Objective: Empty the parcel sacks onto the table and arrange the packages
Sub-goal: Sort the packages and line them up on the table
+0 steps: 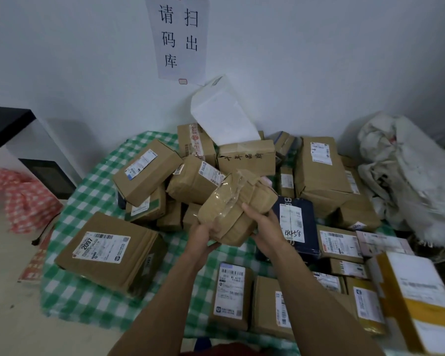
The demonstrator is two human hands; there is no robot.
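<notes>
While we hold a tape-wrapped brown parcel [235, 201] above the green checked tablecloth [93, 299], our left hand [203, 237] grips its near lower corner and our right hand [265, 224] clasps its right side, thumb on top. The parcel hangs tilted just in front of the heap of cardboard boxes [193, 183]. A dark blue mailer marked 4458 [297, 219] lies just right of it, and a crumpled white sack [409, 176] sits at the far right.

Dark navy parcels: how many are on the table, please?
1: dark navy parcel marked 4458, beside the right hand; a dark edge under the left cardboard box may be another.
</notes>
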